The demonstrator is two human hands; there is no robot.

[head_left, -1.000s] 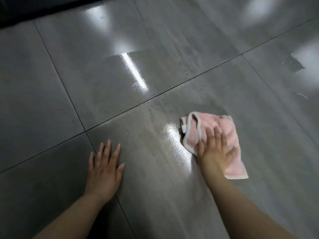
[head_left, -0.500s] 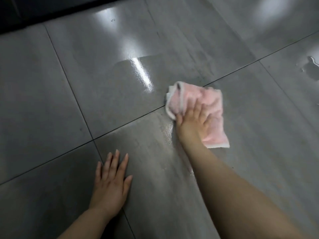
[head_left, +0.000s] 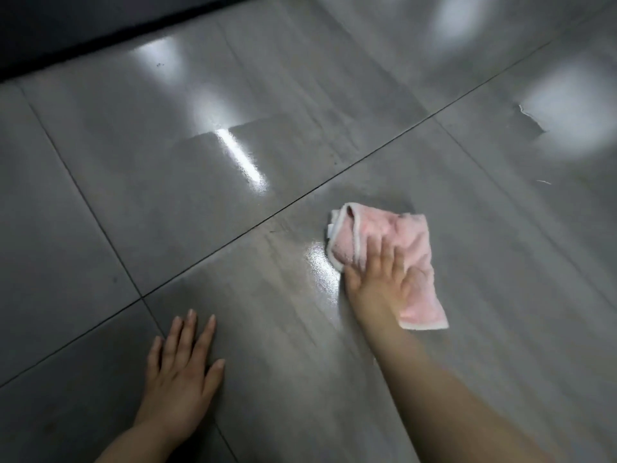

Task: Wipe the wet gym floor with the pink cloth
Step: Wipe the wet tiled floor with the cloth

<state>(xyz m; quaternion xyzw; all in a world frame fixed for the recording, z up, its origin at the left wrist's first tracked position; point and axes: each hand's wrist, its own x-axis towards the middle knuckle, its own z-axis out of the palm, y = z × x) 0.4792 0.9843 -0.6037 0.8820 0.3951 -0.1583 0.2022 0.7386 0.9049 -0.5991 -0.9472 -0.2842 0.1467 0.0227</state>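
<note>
A crumpled pink cloth with a white hem lies on the grey tiled floor, right of centre. My right hand presses flat on its near left part, fingers spread over it. A shiny wet streak glints on the tile just left of the cloth. My left hand rests palm down on the floor at the lower left, fingers apart, holding nothing.
Another wet patch with a bright reflection lies on the tile beyond the grout line. A puddle edge shows at the far right. A dark wall base runs along the top left.
My right hand pushed the cloth forward to the grout line, then drew it back toward me and to the right. My left hand stayed planted on the floor.
</note>
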